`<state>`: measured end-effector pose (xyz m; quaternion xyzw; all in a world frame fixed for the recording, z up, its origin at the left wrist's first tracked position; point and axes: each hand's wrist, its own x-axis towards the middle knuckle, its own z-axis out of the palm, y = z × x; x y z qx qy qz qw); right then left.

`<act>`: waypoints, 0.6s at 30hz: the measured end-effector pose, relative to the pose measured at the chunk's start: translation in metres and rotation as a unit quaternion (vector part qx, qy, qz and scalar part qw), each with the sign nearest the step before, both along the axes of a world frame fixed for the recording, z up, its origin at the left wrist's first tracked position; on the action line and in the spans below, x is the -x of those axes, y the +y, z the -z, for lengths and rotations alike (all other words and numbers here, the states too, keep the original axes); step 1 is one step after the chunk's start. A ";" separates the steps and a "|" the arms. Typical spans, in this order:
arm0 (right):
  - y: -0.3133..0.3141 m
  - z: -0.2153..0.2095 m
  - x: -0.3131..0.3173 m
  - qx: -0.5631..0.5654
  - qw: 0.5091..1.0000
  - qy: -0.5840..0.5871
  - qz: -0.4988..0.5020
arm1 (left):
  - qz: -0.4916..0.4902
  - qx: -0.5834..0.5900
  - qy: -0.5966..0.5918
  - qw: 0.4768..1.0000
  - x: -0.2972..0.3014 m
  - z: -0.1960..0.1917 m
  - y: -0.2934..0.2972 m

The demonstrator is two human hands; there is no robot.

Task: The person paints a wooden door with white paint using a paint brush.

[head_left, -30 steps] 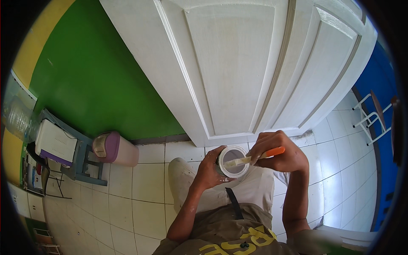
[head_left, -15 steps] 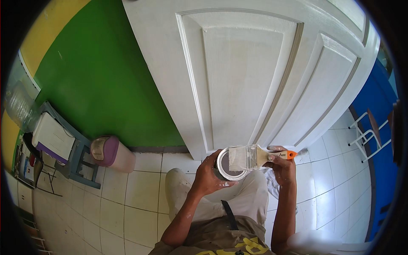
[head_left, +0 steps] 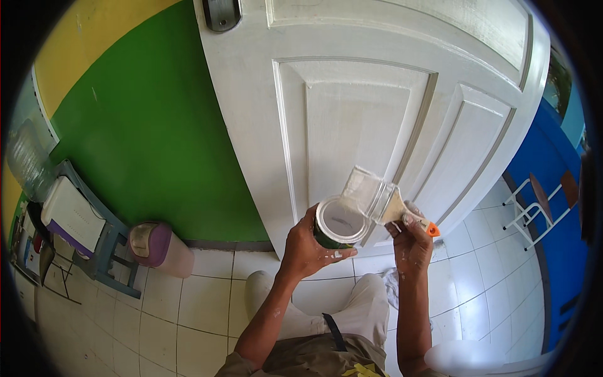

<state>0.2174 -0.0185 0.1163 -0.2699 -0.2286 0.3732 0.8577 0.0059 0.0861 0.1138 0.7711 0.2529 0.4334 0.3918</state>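
A white panelled door (head_left: 377, 107) fills the upper middle of the frame, with a dark metal handle plate (head_left: 221, 12) at the top edge. To the left of the door the wall (head_left: 144, 138) is green, with yellow in the upper left corner, and on the right side it is blue. The floor (head_left: 195, 314) at the bottom has white tiles. At the left edge stands a grey-blue stool (head_left: 100, 245) with a white box on it, and beside it a container with purple lid (head_left: 157, 248). Both forearms come up from the lower edge, the hands close together but not touching. The left hand (head_left: 308, 248), spotted with white paint, is wrapped around a small paint can (head_left: 339, 221) in the centre. The right hand (head_left: 411, 242) is closed on the orange handle of a wide paintbrush (head_left: 377, 198), its white bristles just above the can's rim, on its right side.
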 end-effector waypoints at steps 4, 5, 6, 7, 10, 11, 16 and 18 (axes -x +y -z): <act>0.023 -0.059 0.011 -0.068 0.986 -0.098 0.120 | -0.017 -0.009 -0.015 1.000 -0.003 -0.020 0.017; 0.026 -0.071 0.013 -0.069 0.985 -0.100 0.123 | -0.010 0.007 -0.017 1.000 -0.003 -0.023 0.021; 0.030 -0.080 0.013 -0.076 0.966 -0.175 0.174 | -0.005 0.022 -0.018 1.000 -0.002 -0.025 0.024; 0.034 -0.090 0.016 -0.083 0.939 -0.247 0.223 | -0.006 0.020 -0.020 1.000 0.000 -0.026 0.027; 0.044 -0.120 0.019 -0.124 0.678 -0.604 0.400 | -0.007 0.024 -0.020 0.999 0.005 -0.016 0.031; 0.049 -0.123 0.021 -0.140 0.580 -0.665 0.449 | -0.006 0.039 -0.018 0.999 0.007 -0.011 0.031; 0.054 -0.074 0.030 -0.093 0.429 -0.809 0.391 | 0.006 0.098 -0.006 0.995 0.029 0.015 0.028; 0.047 -0.045 0.033 -0.066 0.427 -0.833 0.346 | 0.009 0.094 0.006 0.996 0.043 0.030 0.027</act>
